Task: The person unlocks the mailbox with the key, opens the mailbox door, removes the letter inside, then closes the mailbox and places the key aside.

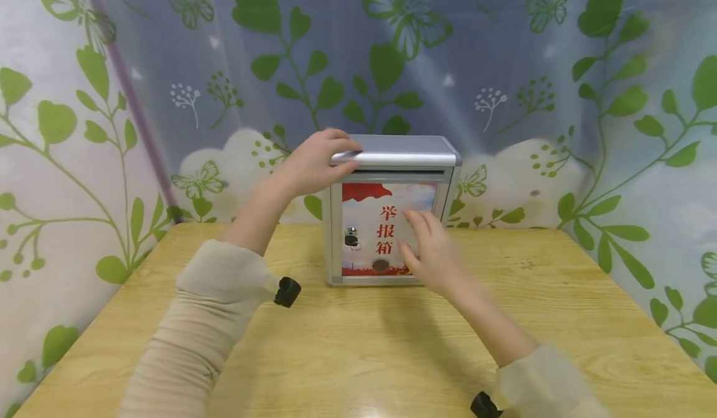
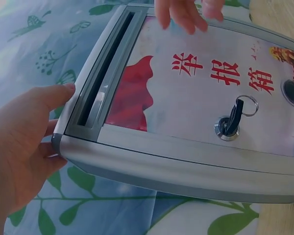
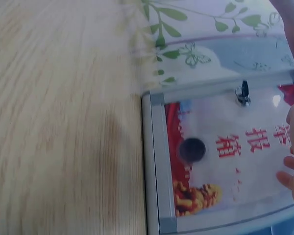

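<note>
A silver metal letter box [image 1: 388,225] stands upright on the wooden table, with a slot under its top and red Chinese characters on its front panel. My left hand [image 1: 322,162] grips its top left corner; in the left wrist view the thumb lies on the front edge, the other fingers partly hidden behind. My right hand [image 1: 434,253] hovers before the panel's right side with loosely bent fingers, holding nothing. A key [image 2: 233,117] with a ring sits in the lock at the panel's left side. Near the panel's bottom is a dark round spot [image 3: 192,150].
The wooden table [image 1: 336,356] reaches back to a curtain [image 1: 313,45] printed with green leaves and butterflies, close behind the box. Black wrist pieces [image 1: 288,292] hang by both sleeves.
</note>
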### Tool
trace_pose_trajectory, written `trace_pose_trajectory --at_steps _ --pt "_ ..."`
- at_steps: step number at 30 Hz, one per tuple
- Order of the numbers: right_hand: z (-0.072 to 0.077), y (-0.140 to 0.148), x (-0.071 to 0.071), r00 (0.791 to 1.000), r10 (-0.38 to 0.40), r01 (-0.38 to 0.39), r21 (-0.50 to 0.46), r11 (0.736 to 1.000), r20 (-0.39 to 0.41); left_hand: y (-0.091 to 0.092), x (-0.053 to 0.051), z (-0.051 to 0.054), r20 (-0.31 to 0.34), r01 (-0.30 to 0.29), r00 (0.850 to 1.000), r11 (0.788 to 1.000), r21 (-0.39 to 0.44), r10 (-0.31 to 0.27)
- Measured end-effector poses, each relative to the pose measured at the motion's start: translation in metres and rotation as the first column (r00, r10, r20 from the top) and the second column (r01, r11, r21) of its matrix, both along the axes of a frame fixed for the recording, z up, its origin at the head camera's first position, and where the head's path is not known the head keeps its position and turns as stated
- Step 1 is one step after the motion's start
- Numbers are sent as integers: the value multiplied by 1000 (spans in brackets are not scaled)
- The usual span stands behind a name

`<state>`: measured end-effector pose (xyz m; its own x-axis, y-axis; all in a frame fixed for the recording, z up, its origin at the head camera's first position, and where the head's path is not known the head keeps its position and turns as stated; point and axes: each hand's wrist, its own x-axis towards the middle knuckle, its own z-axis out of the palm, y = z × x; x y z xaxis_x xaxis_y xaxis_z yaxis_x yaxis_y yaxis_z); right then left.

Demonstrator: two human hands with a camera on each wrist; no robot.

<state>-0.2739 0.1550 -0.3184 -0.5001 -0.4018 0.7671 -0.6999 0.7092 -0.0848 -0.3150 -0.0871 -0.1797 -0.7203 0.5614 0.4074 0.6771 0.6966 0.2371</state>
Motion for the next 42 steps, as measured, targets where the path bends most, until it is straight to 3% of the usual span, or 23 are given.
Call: trace_pose_trajectory --at_steps 4,14,26,33,39,42 --pt "0 -16 5 990 8 -17 67 998 139 2 -1 1 3 -14 1000 999 -36 14" --pt "-4 -40 0 987 68 -95 186 978 144 5 6 17 9 -95 995 983 -158 98" --pt "9 -67 -1 968 -112 40 302 953 226 1 4 17 -99 -78 993 973 -219 57" --pt "7 -76 -5 989 -68 25 304 952 132 0 2 15 -140 -54 990 979 -195 27" --pt "6 -80 -9 997 -80 75 341 937 0 -1 4 14 -122 -74 991 983 -170 54" --pt "5 -82 -11 996 -91 89 357 930 -10 -2 4 14 -117 -78 991 983 -167 59"
